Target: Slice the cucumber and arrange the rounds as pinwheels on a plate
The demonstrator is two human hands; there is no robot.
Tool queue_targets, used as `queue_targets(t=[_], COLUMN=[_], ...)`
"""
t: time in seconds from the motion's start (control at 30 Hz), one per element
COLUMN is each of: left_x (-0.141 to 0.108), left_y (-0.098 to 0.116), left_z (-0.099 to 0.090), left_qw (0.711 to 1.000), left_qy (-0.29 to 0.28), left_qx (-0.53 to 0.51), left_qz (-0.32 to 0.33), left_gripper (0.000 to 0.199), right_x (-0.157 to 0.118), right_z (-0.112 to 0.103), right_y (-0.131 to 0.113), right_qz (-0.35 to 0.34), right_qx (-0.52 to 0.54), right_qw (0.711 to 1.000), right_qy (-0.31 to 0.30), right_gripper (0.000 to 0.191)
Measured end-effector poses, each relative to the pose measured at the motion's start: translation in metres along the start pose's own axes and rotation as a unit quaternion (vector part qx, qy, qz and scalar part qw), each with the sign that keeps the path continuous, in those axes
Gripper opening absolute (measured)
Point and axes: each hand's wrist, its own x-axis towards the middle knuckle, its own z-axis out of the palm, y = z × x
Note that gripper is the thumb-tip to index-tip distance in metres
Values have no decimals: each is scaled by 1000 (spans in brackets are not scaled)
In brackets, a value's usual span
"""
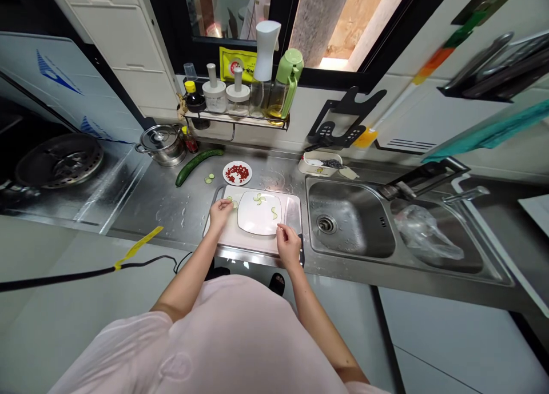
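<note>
Left hand [221, 214]: fingers curled beside a cucumber slice [234, 204] at the cutting board's [253, 245] far-left corner; whether they grasped it could not be told. Right hand [288, 239]: fingertips bunched at the near-right rim of a white square plate [253, 217], grip unclear. Two further slices [259, 198] lay on the plate. Toward the counter's [171, 211] far-left corner lay a whole cucumber [198, 166]; a small plate of chopped red pieces [237, 173] stood beyond the board.
</note>
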Motion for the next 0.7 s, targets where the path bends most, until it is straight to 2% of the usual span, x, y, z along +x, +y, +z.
queue_targets(t=[0.07,0.2,0.33,0.53,0.7], left_x=[-7,-23,-38,-52,-58], left_y=[17,52,76,89,93], left_z=[7,17,23,26,28], left_qw=[999,996,992,989,985], left_qy=[-19,-54,-90,-123,-150], left_qx=[-47,-77,-93,-84,-72], left_qz=[-7,-7,-5,22,36], left_gripper=[32,31,30,28,27], right_x=[9,28,45,60,66], right_z=[1,2,2,0,4], right_y=[-10,-35,-62,-99,-114], right_qz=[-4,3,24,28,22], right_qx=[16,69,129,186,208], right_qw=[1000,998,991,980,974], right_qy=[5,16,5,-62,-86], right_gripper=[25,23,21,21,23])
